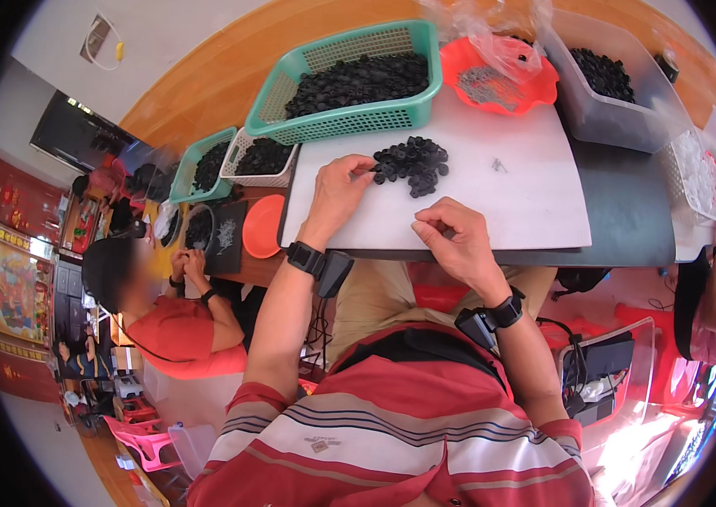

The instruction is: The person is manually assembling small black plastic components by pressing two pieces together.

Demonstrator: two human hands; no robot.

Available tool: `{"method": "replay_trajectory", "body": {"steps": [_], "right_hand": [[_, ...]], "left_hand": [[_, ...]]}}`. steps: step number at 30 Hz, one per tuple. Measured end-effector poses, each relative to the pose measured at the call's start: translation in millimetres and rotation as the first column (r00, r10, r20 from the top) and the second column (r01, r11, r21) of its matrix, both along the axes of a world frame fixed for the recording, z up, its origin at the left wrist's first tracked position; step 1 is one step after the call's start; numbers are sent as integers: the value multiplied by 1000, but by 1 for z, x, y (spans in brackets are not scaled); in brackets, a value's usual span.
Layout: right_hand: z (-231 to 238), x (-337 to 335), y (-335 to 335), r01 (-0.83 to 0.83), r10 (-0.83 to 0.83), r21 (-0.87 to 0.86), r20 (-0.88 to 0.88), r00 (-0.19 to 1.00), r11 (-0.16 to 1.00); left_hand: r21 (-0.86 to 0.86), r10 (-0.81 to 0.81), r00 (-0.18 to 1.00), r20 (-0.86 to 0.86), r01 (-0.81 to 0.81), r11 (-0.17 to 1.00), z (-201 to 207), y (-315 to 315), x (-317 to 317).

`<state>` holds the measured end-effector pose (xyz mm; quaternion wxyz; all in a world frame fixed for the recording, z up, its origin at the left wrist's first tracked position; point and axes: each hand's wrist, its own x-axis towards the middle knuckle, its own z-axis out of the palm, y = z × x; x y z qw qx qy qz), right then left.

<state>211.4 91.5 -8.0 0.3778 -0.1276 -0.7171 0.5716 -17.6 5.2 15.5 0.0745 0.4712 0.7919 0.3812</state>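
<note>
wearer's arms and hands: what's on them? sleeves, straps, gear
Both hands bare, no gloves. Left hand and right hand each have a black wrist strap carrying a small black box-shaped device on the forearm side. Short sleeves of a red shirt with grey and dark stripes; forearms uncovered.

Two bare hands work at the white board: the left hand (337, 193) and the right hand (451, 237). Two green plastic mesh baskets (426, 51) (191, 160) hold black parts. One white plastic basket (244, 176), one grey plastic tub (603, 118) and one red scalloped plastic dish (544, 80) stand nearby, and one flat orange plastic lid (261, 226). The small black round parts in the loose pile (413, 162) are too many to count.
</note>
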Motion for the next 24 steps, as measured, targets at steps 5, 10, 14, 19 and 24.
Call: {"method": "replay_trajectory", "body": {"steps": [5, 10, 14, 19, 24], "right_hand": [[2, -3, 3, -22, 22, -10, 7, 1000, 1000], [-1, 0, 6, -29, 29, -3, 15, 999, 1000], [1, 1, 3, -47, 47, -8, 13, 999, 999], [-1, 2, 2, -45, 45, -11, 7, 999, 999], [-1, 3, 3, -33, 33, 8, 28, 999, 999]], "left_hand": [[-49, -1, 1000, -20, 0, 999, 3, 1, -4], [-114, -27, 997, -71, 18, 993, 14, 2, 3], [-85, -75, 993, -95, 67, 994, 7, -8, -3], [-97, -8, 998, -67, 2, 995, 10, -19, 4], [-29, 80, 996, -28, -80, 996, 20, -31, 15]]}}
